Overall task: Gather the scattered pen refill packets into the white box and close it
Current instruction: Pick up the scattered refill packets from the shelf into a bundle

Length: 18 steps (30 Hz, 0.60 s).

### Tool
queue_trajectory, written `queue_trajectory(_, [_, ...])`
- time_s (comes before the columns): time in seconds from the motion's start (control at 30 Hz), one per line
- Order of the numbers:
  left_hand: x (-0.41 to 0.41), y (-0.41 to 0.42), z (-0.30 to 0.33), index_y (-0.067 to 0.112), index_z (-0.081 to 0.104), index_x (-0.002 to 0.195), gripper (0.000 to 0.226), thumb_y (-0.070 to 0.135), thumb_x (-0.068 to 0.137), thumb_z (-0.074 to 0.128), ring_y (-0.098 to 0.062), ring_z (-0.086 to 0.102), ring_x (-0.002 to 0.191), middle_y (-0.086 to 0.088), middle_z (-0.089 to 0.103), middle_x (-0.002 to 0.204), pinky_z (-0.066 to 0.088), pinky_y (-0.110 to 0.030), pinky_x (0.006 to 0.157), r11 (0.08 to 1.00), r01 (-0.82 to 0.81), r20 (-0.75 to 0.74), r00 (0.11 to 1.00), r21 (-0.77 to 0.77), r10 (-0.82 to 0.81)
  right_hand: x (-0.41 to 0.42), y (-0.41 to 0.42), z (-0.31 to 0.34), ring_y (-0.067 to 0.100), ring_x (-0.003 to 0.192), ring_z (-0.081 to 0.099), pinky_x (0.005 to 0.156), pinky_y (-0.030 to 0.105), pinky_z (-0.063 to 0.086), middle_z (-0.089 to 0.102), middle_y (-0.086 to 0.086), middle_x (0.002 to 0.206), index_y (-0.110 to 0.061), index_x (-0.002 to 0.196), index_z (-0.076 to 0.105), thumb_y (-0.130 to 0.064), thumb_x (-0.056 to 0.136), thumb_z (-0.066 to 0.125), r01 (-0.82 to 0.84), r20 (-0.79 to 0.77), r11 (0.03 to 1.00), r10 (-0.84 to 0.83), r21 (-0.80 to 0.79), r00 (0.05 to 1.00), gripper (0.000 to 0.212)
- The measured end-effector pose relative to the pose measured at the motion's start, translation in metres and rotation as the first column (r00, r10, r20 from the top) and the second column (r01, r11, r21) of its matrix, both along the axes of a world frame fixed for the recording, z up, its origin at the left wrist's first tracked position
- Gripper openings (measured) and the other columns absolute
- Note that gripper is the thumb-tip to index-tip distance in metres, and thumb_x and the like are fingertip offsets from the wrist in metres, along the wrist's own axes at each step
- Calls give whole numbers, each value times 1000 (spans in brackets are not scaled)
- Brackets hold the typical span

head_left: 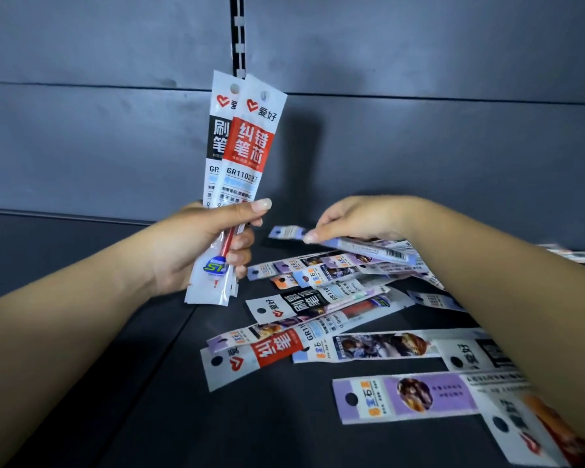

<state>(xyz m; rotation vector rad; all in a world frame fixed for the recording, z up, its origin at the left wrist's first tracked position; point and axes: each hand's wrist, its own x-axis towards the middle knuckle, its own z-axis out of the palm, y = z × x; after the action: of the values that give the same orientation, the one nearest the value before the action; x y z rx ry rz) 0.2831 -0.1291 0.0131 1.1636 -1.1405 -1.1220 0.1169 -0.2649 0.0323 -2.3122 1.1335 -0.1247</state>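
My left hand (213, 244) grips a small upright bundle of pen refill packets (242, 146); the front one has a red label, the one behind a black label. My right hand (352, 217) pinches one end of a pale blue packet (368, 246) lifted just above the pile. Several more packets (321, 319) lie scattered flat on the dark shelf, some with red or black labels, some purple with pictures (406, 396). No white box shows in this view.
The dark grey shelf surface (149, 383) runs left of the pile. A grey back panel (419, 146) with a slotted upright rail (237, 32) stands behind. A few more packets (574, 256) lie at the far right edge.
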Motion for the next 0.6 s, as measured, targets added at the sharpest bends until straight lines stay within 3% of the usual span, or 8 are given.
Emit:
queue_trajectory(0.07, [2, 1, 0, 17, 55, 53, 23, 23, 66, 74, -9, 33, 30, 3, 37, 37, 38, -21, 41, 1000, 5, -3, 1000, 5, -5, -1, 2, 1, 12, 98, 52, 74, 23, 41, 60, -5, 101, -23, 100, 61, -42, 79, 61, -4, -34, 998, 6, 56, 999, 28])
queue_trajectory(0.13, [3, 1, 0, 18, 57, 50, 20, 28, 65, 66, -9, 34, 30, 3, 37, 37, 38, -21, 40, 1000, 7, -13, 1000, 9, -7, -5, 1, 5, 14, 107, 49, 82, 26, 39, 58, -2, 113, -19, 111, 60, -37, 81, 61, 10, -82, 995, -2, 102, 997, 35])
queue_trajectory(0.27, [4, 0, -1, 18, 57, 50, 20, 30, 65, 64, -9, 34, 30, 3, 37, 36, 38, -21, 40, 1000, 15, -20, 1000, 6, -15, -19, 0, 11, 12, 92, 52, 77, 25, 40, 61, -1, 98, -15, 99, 63, -24, 80, 63, -3, -155, 976, 37, 216, 987, 20])
queue_trajectory(0.4, [6, 0, -1, 18, 58, 50, 22, 29, 60, 75, -9, 35, 30, 3, 38, 36, 39, -22, 39, 999, 54, -24, 998, 3, -54, -20, 1, 12, 14, 78, 61, 86, 36, 49, 67, 2, 85, -13, 85, 66, -13, 77, 67, -46, -259, 972, 107, 228, 960, 8])
queue_trajectory(0.5, [9, 0, -1, 18, 60, 53, 39, 37, 35, 88, -9, 37, 31, 3, 40, 37, 42, -23, 40, 994, 111, -24, 994, -17, -111, -18, 3, 14, 17, 65, 68, 70, 31, 58, 72, 4, 72, -5, 87, 66, -11, 76, 67, -45, -269, 965, 116, 257, 956, 12])
queue_trajectory(0.6, [10, 0, -1, 18, 60, 54, 44, 41, 30, 89, -9, 37, 32, 3, 40, 37, 42, -23, 40, 992, 126, -30, 991, -21, -127, -18, 3, 15, 10, 53, 67, 50, 22, 54, 71, -1, 59, -5, 89, 64, -10, 77, 67, -55, -191, 979, 93, 194, 977, 13])
